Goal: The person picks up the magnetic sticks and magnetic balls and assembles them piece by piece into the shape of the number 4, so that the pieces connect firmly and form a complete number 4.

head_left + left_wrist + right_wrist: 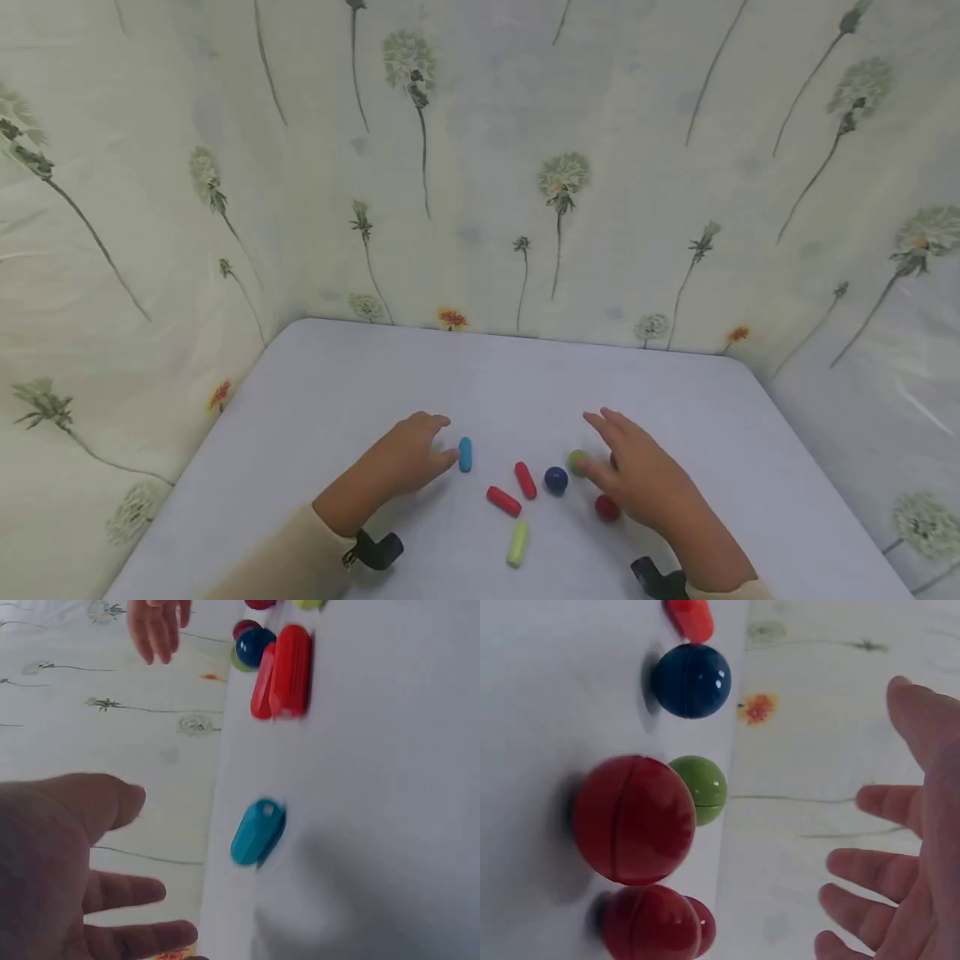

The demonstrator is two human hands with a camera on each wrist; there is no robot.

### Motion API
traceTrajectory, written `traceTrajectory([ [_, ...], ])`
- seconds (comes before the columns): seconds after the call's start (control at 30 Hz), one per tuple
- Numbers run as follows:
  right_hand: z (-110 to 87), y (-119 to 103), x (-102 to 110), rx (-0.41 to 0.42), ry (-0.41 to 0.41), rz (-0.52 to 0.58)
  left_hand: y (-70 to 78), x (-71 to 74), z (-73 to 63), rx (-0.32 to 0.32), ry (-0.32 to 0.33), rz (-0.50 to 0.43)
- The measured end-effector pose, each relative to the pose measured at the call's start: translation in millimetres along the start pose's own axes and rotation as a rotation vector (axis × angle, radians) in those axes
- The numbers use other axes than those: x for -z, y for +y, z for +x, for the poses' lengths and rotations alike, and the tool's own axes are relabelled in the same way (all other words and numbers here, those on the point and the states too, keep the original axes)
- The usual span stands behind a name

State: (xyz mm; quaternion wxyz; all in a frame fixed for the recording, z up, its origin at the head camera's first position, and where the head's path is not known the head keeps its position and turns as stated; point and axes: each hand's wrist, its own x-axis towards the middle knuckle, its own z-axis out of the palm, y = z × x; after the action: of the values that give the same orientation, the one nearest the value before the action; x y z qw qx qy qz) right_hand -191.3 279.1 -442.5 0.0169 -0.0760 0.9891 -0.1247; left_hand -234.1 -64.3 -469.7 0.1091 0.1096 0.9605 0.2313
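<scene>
My left hand (408, 457) hovers over the table with fingers spread and nothing in its grasp. Its thumb tip is right beside a small blue rounded stick (465, 454), which lies apart from the hand in the left wrist view. My right hand (643, 473) is held above a group of balls, fingers apart and holding nothing. Under and beside it are a green ball (577, 462), a dark blue ball (556, 480) and a red ball (607, 507). The right wrist view shows more red balls (651, 924) low in the frame, mostly hidden by my hand in the head view.
Between the hands lie two red sticks (503, 501) (526, 481), with a yellow-green stick (517, 544) nearer to me. All rest on a white table (360, 358) with rounded corners. A flower-patterned cloth (480, 167) hangs behind and at both sides.
</scene>
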Motion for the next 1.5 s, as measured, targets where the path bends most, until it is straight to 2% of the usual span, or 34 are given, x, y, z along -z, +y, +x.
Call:
traceTrajectory([
  [0.1, -10.2, 0.4, -5.6, -0.066, -0.031, 0.040, 6.2, -14.4, 1.5, 0.027, 0.011, -0.036],
  [0.23, -19.5, 5.0, -16.3, -0.120, -0.057, 0.071, 11.1, -30.5, 3.9, 0.020, 0.035, -0.036],
  [0.47, -25.4, 13.9, -30.8, -0.177, -0.049, 0.122, 16.5, -46.8, 5.8, 0.034, 0.075, -0.046],
  [0.6, -26.3, 16.8, -31.1, -0.246, -0.052, 0.185, 17.8, -51.2, 5.5, 0.032, 0.097, -0.066],
  [0.7, -28.8, 18.6, -30.7, -0.268, -0.051, 0.218, 17.3, -54.3, 4.9, 0.026, 0.115, -0.059],
  [0.97, -36.5, 27.8, -27.8, -0.224, 0.005, 0.202, 15.8, -59.3, 5.4, 0.011, 0.163, -0.034],
  [1.27, -43.2, 31.1, -32.2, -0.239, -0.038, 0.279, 13.4, -54.6, 5.0, -0.006, 0.118, -0.073],
  [1.5, -46.6, 27.8, -38.8, -0.235, -0.055, 0.263, 13.7, -55.2, 3.2, -0.031, 0.155, -0.070],
])
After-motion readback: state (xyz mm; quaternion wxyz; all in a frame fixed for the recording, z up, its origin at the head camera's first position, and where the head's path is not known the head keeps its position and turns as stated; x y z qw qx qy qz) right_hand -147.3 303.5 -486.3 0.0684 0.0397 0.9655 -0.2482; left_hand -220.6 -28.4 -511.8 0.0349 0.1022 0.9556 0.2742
